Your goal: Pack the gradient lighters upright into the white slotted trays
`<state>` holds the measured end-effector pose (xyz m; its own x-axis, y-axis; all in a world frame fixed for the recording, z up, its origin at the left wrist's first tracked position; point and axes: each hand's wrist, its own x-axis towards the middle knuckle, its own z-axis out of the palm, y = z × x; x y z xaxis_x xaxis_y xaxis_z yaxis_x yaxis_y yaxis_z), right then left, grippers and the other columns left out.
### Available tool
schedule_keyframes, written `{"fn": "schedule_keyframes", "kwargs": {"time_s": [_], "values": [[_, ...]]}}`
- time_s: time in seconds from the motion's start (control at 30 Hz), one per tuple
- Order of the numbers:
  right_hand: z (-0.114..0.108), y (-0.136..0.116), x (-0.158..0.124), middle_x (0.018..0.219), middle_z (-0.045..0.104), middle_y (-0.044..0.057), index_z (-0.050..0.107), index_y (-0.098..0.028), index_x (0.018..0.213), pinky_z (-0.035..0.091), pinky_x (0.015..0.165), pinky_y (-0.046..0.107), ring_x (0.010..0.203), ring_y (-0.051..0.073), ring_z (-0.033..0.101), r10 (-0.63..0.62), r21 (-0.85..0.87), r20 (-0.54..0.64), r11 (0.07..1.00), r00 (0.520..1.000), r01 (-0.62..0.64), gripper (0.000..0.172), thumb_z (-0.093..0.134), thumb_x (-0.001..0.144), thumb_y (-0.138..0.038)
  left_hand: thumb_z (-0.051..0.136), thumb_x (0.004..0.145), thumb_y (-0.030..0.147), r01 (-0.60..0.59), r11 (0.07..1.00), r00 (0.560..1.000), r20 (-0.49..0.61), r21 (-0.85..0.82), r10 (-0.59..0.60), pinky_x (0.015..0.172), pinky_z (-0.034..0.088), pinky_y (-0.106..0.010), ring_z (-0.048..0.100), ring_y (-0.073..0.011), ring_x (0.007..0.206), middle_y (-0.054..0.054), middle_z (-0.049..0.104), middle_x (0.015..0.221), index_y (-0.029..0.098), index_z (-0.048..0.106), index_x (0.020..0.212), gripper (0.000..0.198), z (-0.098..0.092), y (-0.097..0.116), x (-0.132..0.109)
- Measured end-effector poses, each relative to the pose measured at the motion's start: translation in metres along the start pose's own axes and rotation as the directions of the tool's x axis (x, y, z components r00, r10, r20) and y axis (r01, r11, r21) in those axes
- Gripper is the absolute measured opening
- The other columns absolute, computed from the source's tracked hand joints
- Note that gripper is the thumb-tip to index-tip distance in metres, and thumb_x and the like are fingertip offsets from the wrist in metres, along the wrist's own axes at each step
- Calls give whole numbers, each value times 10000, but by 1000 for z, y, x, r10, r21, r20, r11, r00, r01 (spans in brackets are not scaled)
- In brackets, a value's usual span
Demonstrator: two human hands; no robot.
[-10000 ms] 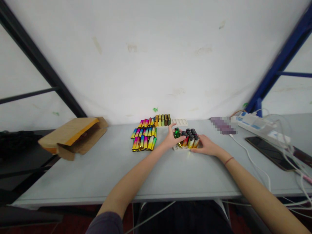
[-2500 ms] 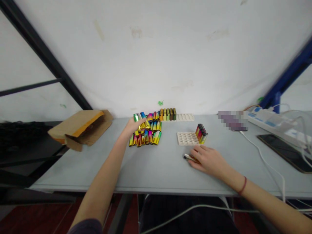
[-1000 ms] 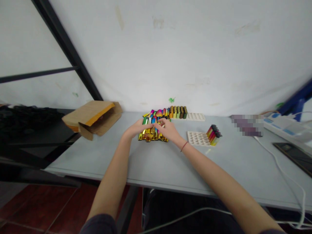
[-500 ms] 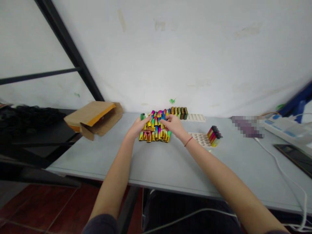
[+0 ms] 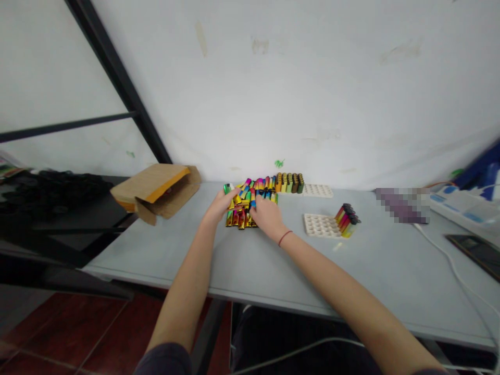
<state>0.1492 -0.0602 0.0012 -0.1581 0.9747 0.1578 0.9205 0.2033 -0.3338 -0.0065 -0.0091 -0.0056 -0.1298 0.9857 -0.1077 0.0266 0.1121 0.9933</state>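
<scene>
Shiny casings piled mid-table. Left hand at pile's 9 o'clock, grip closed round several. Right hand at 4, over casings; fingers hidden, can't tell whether its grip holds any. White tray between 3 and 4.

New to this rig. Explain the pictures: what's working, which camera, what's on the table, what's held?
No machine here: a person works bare-handed, seen from one head-worn camera looking forward and down. On the grey table lie shiny multicoloured pieces. To their right, a near white tray carries upright black-topped pieces at its right end. A cardboard box sits left. The left hand appears to hold some shiny pieces; the right hand is at the pile, its grip hidden.
</scene>
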Motion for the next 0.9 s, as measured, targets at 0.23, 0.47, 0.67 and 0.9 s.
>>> {"fn": "schedule_keyframes", "kwargs": {"time_s": [0.23,0.47,0.67,0.9], "values": [[1,15,12,1175,765,130,666,-155,1268,516,903,323,1036,244,722,-178,293,-152,931,972,216,303,616,994,-274,794,815,388,-74,996,996,39,-46,76,648,614,-261,715,-179,708,0,682,676,171,667,890,263,6,3,-5],[-1,38,26,702,680,-20,667,-185,838,422,641,255,645,148,608,-161,566,-104,802,982,191,137,690,921,-291,787,800,422,-90,988,994,51,-123,96,663,596,-254,707,-162,687,-2,676,718,181,600,891,318,16,13,-14],[-8,71,19,663,642,-17,601,-226,777,416,655,283,666,183,610,148,549,-320,834,936,56,202,695,887,-366,660,839,245,-68,989,986,-140,135,87,473,412,-160,473,-46,430,68,584,720,211,568,1115,293,-12,20,-11],[13,80,19,765,695,33,594,-223,821,426,675,305,722,220,648,237,483,-339,874,910,-49,226,665,916,-416,497,959,371,78,895,982,-188,439,7,463,364,-222,488,-118,476,-11,655,806,203,552,1273,360,-13,9,-2]]}}
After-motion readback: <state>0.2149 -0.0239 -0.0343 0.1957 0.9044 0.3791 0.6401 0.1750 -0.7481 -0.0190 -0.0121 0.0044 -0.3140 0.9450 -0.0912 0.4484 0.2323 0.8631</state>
